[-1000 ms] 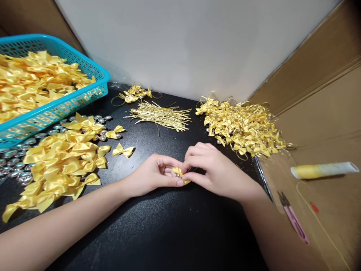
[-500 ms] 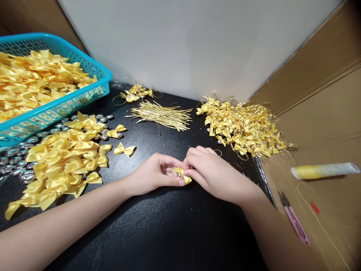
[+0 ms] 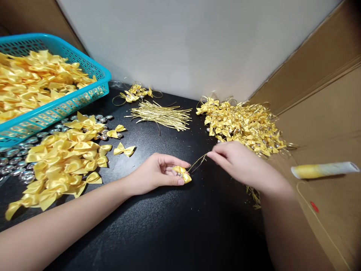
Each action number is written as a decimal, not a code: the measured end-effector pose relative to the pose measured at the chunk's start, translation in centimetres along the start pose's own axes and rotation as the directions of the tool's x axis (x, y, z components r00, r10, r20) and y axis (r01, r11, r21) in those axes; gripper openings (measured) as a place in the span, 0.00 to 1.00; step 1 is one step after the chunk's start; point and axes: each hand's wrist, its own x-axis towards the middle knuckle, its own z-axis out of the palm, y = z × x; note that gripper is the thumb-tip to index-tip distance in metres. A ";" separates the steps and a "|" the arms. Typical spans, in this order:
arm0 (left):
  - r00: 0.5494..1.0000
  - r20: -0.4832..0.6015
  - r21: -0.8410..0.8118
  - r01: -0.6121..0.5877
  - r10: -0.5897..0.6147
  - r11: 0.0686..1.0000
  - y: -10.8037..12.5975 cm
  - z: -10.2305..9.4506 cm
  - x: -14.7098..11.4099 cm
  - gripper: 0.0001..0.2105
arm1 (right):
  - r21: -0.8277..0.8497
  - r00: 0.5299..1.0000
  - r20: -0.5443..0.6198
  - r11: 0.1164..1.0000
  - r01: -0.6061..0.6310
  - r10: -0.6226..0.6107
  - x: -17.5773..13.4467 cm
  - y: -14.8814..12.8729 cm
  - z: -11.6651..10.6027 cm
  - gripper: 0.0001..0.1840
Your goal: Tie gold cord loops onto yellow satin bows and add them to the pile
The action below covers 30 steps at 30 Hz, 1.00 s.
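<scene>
Between the thumb and fingers of my left hand is a yellow satin ribbon bow, with a small silvery bead showing at its middle. A thin gold cord runs from the bow up and to the right. My right hand pinches the far part of that cord, holding it stretched. Close to my left wrist lie a single loose bow and a heap of yellow bows. Behind my right hand is a pile of bows with beads and gold loops.
A turquoise basket full of yellow bows stands at left, with silver beads beside it. Cut gold cords lie at the back, near a few looped bows. A yellow-white tube rests on the cardboard at right.
My right hand has moved right, away from the bow, drawing the gold cord out. My left hand stays in place with the bow. The pink thread snips are now hidden behind my right arm.
</scene>
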 end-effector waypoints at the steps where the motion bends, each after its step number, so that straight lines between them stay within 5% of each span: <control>1: 1.000 0.012 -0.010 -0.011 0.011 1.000 0.0 0.0 0.0 0.19 | -0.028 0.996 0.025 0.996 -0.086 0.087 0.0 0.5 -0.2 0.19; 3: 0.999 0.025 -0.013 -0.038 0.039 0.999 0.0 0.0 0.0 0.22 | -0.020 0.992 0.017 0.992 -0.122 0.122 0.0 1.1 -0.3 0.10; 4: 0.998 0.025 -0.008 -0.052 0.052 0.999 0.0 0.1 0.0 0.24 | 0.021 0.998 -0.016 0.998 -0.054 0.055 0.1 1.1 -0.2 0.03; 7: 0.996 0.015 -0.001 -0.088 0.088 0.996 0.0 0.0 0.0 0.26 | 0.212 0.964 -0.084 0.941 0.265 -0.253 0.6 0.2 0.5 0.10; 9: 0.993 0.011 -0.008 -0.114 0.114 0.993 -0.1 -0.1 0.0 0.25 | 0.338 0.947 0.030 0.895 0.291 -0.319 1.0 -0.7 1.2 0.05; 11: 0.990 0.012 -0.014 -0.143 0.143 0.990 -0.3 -0.2 0.0 0.25 | 0.428 0.940 0.156 0.878 0.212 -0.303 1.5 -1.3 2.1 0.13; 13: 0.985 0.019 -0.010 -0.171 0.172 0.985 -0.3 -0.2 0.0 0.22 | 0.523 0.946 0.163 0.838 0.156 -0.279 1.9 -1.5 2.9 0.20; 17: 0.983 0.020 0.021 -0.185 0.185 0.983 -0.3 -0.2 -0.1 0.09 | 0.713 0.974 0.014 0.686 0.148 -0.225 2.6 -1.5 4.7 0.23; 30: 0.963 -0.206 0.038 -0.169 0.173 0.985 -0.4 -0.3 0.1 0.13 | 0.825 0.955 -0.294 0.518 0.228 0.047 3.4 -2.3 7.7 0.26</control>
